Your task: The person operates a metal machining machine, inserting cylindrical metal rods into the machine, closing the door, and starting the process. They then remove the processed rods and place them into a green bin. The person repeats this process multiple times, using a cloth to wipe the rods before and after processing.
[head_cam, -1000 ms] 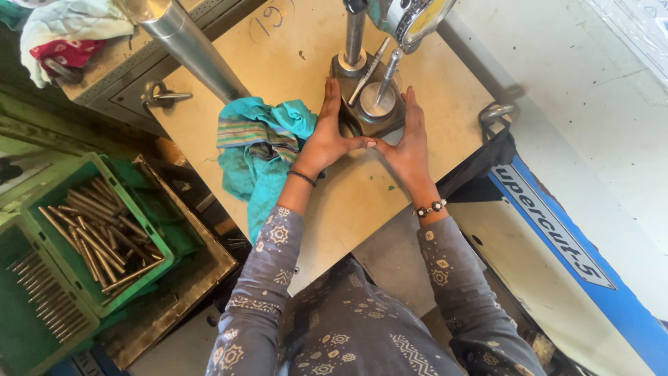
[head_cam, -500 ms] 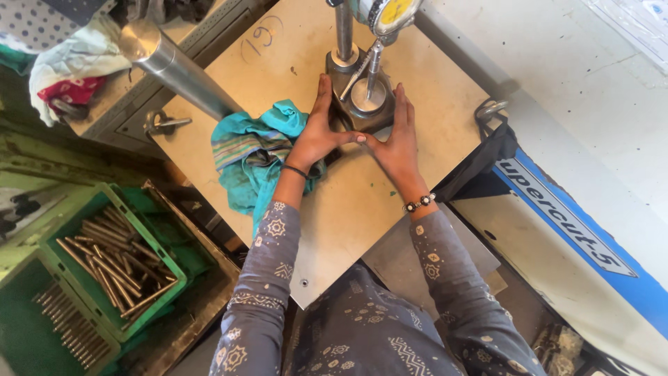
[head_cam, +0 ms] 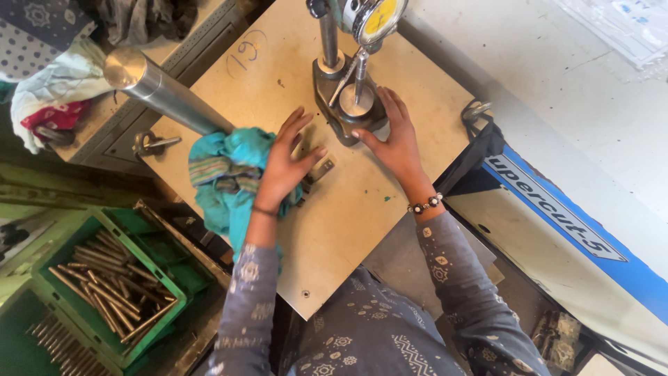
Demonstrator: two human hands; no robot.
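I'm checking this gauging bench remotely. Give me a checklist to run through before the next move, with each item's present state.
1. Right hand steadies the gauge stand base: ok, palm and fingers rest against it.
2. Left hand is off the base: ok, it lies open beside the teal cloth.
3. Small metal piece within reach: ok, it lies at the left fingertips.
4. Probe touching the round anvil: cannot tell.
5. Dial gauge readable: not ok, cut off at the frame edge.
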